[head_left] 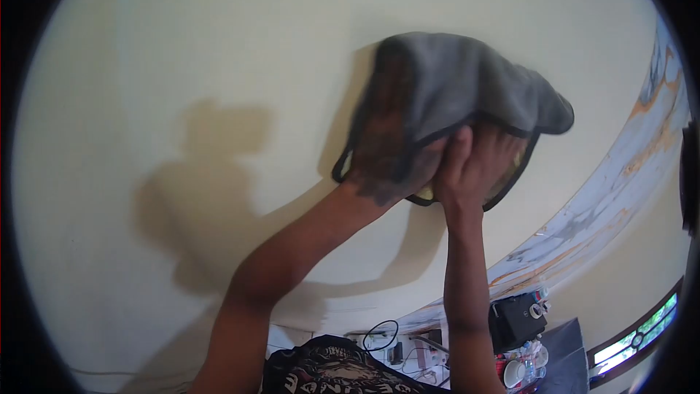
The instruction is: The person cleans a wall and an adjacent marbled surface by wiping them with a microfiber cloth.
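Note:
A grey cloth-like bag or cover (467,80) with black edging is held up against the pale wall (292,44). My left hand (401,164) reaches into or behind it from the left, partly covered by its dark mesh-like side, and its fingers are hidden. My right hand (477,164) lies at the lower edge of the grey item, with its thumb up and its fingertips partly under the black-edged flap. Behind this hand, a yellowish inner part shows. What the fingers grip is too hidden to tell.
A marble-patterned strip (569,211) runs along the wall at the right. Lower right are a black case (519,321), cups (514,373), bottles and a barred window (638,337). Below centre, a black cable (380,335) loops near a socket. My shadow falls on the wall.

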`<state>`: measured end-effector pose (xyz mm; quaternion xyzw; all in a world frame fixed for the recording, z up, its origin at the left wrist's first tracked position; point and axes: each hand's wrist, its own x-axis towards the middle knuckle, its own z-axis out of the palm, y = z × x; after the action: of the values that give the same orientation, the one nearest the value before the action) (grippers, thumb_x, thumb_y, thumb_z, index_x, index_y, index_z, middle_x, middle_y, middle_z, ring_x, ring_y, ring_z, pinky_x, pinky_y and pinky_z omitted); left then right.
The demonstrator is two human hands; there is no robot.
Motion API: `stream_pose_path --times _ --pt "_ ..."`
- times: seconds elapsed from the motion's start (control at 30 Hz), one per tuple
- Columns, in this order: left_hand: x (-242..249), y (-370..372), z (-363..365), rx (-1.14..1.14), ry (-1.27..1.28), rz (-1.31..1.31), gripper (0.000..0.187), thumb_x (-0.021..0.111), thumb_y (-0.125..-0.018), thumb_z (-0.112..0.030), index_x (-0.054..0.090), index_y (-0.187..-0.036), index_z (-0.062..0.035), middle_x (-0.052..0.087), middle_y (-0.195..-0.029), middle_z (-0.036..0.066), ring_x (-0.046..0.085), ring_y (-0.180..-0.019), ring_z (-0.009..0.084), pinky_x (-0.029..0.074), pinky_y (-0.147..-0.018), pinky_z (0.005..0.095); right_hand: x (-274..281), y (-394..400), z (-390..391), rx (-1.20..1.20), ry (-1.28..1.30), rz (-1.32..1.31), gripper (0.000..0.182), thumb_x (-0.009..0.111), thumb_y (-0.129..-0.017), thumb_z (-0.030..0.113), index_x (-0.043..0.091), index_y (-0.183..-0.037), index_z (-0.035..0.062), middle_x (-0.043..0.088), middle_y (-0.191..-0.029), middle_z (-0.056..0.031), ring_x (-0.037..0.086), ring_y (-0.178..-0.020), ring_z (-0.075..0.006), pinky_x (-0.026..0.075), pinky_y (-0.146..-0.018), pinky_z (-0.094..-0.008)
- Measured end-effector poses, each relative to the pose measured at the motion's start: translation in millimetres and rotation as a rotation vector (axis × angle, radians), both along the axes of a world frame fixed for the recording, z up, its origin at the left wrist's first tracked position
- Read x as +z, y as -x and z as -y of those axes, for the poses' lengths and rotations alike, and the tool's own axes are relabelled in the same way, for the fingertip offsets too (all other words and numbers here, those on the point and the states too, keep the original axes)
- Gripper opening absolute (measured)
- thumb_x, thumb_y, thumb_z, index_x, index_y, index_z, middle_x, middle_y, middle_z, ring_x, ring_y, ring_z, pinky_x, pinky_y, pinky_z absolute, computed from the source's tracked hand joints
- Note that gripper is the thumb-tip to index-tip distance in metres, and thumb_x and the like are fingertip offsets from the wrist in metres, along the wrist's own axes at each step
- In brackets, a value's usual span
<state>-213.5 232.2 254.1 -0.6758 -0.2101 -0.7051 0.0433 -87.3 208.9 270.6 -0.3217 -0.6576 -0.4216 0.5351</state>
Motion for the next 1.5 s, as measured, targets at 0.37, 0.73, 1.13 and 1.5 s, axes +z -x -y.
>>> stream_pose_path --times 0.37,0.73,1.13,1.5 --pt "-138 44 43 0.781 0.258 0.132 0.074 0.065 -0.089 -0.035 0.033 -0.14 0.007 0.043 -0.136 0.027 0.046 -0.117 0.047 0.035 -0.094 0.0576 -14 93 19 0.256 0.353 0.914 0.054 0.047 -0.094 0.052 0.068 -0.098 0.0027 0.053 -0.133 -0.0187 0.029 -0.145 -0.0319 0.02 -0.119 -0.051" --pt "-41 -42 25 1.009 -0.116 -0.051 0.037 0.061 -0.087 -0.033 0.066 -0.101 0.0005 0.061 -0.096 0.019 0.059 -0.087 0.0387 0.043 -0.08 0.0538 21 -29 4 0.161 0.061 0.303 0.059 0.057 -0.085 0.061 0.071 -0.112 0.0104 0.056 -0.133 -0.0168 0.042 -0.135 -0.0383 0.02 -0.117 -0.0565" --pt "-43 -206 -3 0.043 -0.014 -0.684 0.038 0.057 -0.091 -0.031 0.061 -0.118 -0.0061 0.061 -0.117 0.017 0.059 -0.112 0.0279 0.045 -0.1 0.0415 -74 -190 -11 0.022 -0.025 -0.564 0.064 0.038 -0.098 0.047 0.057 -0.127 -0.0057 0.056 -0.129 -0.0264 0.044 -0.126 -0.0475 0.028 -0.108 -0.0531" --pt "60 -76 11 -0.191 -0.209 -0.641 0.066 0.057 -0.084 -0.018 0.037 -0.145 -0.0022 0.038 -0.15 0.018 0.028 -0.144 0.0331 0.021 -0.121 0.0372 -40 -81 1 -0.147 0.063 -0.538 0.065 0.03 -0.101 0.045 0.037 -0.142 -0.0056 0.034 -0.146 -0.0323 0.025 -0.138 -0.0491 0.017 -0.115 -0.0538"
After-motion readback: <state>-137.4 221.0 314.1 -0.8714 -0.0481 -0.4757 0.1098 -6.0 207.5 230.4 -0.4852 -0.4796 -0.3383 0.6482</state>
